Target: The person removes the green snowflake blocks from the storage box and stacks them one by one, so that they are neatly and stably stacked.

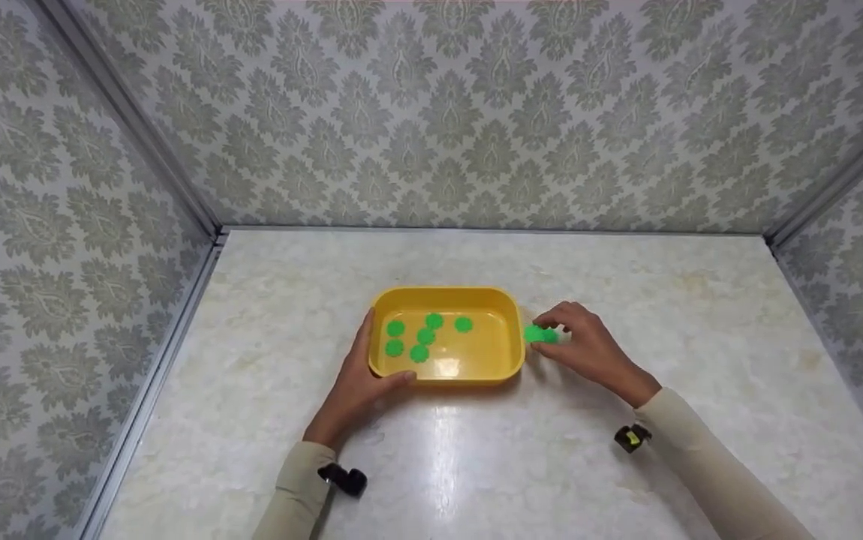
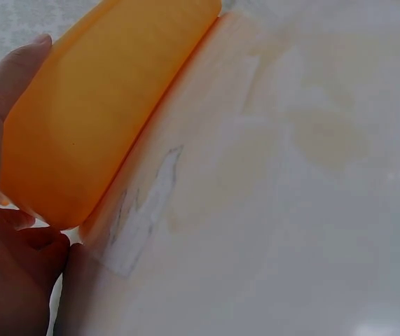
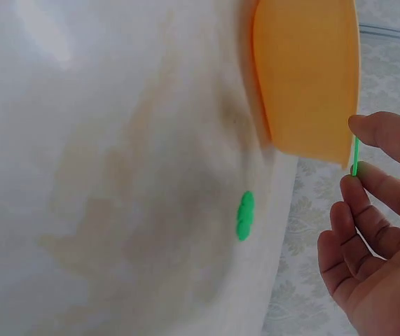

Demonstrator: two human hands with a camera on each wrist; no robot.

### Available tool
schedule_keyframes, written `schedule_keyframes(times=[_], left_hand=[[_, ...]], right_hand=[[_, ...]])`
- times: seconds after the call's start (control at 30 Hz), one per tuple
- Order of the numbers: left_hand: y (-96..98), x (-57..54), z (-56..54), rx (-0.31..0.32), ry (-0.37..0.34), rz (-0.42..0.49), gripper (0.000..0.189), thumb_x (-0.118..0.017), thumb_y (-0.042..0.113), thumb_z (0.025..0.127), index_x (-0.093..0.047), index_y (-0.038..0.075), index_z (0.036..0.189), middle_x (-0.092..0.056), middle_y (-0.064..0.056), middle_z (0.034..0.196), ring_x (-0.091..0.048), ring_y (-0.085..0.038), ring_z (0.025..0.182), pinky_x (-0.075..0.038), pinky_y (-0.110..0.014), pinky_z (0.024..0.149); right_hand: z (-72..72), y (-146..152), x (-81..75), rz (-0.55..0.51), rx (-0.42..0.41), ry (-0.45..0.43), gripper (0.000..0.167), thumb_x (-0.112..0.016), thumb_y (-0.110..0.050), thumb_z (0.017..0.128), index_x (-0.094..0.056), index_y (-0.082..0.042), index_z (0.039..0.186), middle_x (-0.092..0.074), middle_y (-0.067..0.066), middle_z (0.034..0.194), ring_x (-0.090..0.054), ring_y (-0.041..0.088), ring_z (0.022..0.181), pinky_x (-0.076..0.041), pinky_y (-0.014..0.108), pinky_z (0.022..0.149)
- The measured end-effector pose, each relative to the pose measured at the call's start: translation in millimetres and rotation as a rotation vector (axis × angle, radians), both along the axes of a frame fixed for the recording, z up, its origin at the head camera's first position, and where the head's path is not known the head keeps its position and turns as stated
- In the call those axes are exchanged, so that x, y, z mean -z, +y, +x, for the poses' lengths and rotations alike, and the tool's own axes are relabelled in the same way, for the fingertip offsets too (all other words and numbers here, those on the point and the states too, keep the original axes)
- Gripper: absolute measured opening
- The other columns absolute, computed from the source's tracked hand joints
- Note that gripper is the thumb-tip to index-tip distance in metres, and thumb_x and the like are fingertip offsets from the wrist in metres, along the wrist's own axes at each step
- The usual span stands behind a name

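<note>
A yellow plastic tray (image 1: pixel 446 381) stands on the table with several green scalloped discs (image 1: pixel 425 336) lying flat inside it, mostly toward its left half. My left hand (image 1: pixel 360 382) grips the tray's left end, thumb along the front rim and fingers round the side. Just outside the right end, my right hand (image 1: pixel 589 345) pinches a thin green disc (image 3: pixel 356 155) on edge between thumb and fingers, level with the rim in the right wrist view. Another green disc (image 3: pixel 245 215) lies on the table below that hand.
The pale marbled table (image 1: pixel 266 315) surrounds the tray and ends at a patterned back wall (image 1: pixel 446 112). Similar patterned panels stand at left and right, with metal rails along the corners. Each wrist carries a small dark camera (image 1: pixel 632 437).
</note>
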State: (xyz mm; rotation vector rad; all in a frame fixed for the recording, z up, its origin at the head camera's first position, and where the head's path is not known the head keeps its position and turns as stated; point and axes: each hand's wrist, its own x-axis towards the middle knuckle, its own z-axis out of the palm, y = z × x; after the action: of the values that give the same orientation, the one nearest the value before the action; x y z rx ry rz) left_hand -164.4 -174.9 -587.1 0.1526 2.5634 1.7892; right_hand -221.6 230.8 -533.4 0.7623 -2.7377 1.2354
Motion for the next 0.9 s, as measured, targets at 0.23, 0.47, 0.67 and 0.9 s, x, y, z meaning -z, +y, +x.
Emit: schedule_keyframes(times=[0.23, 0.47, 0.67, 0.9], left_hand=[[0.4, 1.6, 0.3, 0.007, 0.007, 0.018, 0.129, -0.096, 0.033, 0.086, -0.007, 0.026, 0.180, -0.019, -0.003, 0.183, -0.021, -0.025, 0.167, -0.018, -0.054, 0.134], [1.4, 2.7, 1.0, 0.009, -0.002, 0.032, 0.128, -0.095, 0.035, 0.088, -0.007, 0.027, 0.180, -0.016, -0.002, 0.184, -0.019, -0.026, 0.168, -0.017, -0.055, 0.134], [1.5, 2.2, 0.4, 0.013, 0.005, 0.037, 0.129, -0.097, 0.035, 0.086, -0.007, 0.031, 0.179, -0.018, -0.001, 0.183, -0.019, -0.025, 0.168, -0.017, -0.054, 0.134], [-0.5, 3.0, 0.6, 0.003, 0.006, 0.029, 0.129, -0.097, 0.038, 0.086, -0.007, 0.033, 0.179, -0.019, 0.001, 0.183, -0.020, -0.024, 0.167, -0.019, -0.056, 0.134]], right_hand=[[-1.5, 13, 18.9, -0.002, 0.057, -0.058, 0.024, -0.090, -0.014, 0.094, -0.083, -0.012, 0.116, -0.074, 0.001, 0.108, -0.066, 0.028, 0.105, -0.056, 0.051, 0.093], [0.4, 27, 34.4, 0.013, 0.130, -0.115, 0.025, -0.088, -0.015, 0.095, -0.081, -0.010, 0.119, -0.073, 0.003, 0.111, -0.063, 0.022, 0.102, -0.051, 0.031, 0.087], [1.0, 35, 38.2, 0.018, 0.161, -0.117, 0.026, -0.088, -0.015, 0.095, -0.081, -0.009, 0.119, -0.074, 0.004, 0.110, -0.062, 0.023, 0.101, -0.051, 0.036, 0.090], [-3.4, 34, 39.3, 0.042, 0.178, -0.130, 0.026, -0.087, -0.017, 0.097, -0.080, -0.010, 0.121, -0.073, 0.004, 0.113, -0.061, 0.023, 0.104, -0.052, 0.043, 0.094]])
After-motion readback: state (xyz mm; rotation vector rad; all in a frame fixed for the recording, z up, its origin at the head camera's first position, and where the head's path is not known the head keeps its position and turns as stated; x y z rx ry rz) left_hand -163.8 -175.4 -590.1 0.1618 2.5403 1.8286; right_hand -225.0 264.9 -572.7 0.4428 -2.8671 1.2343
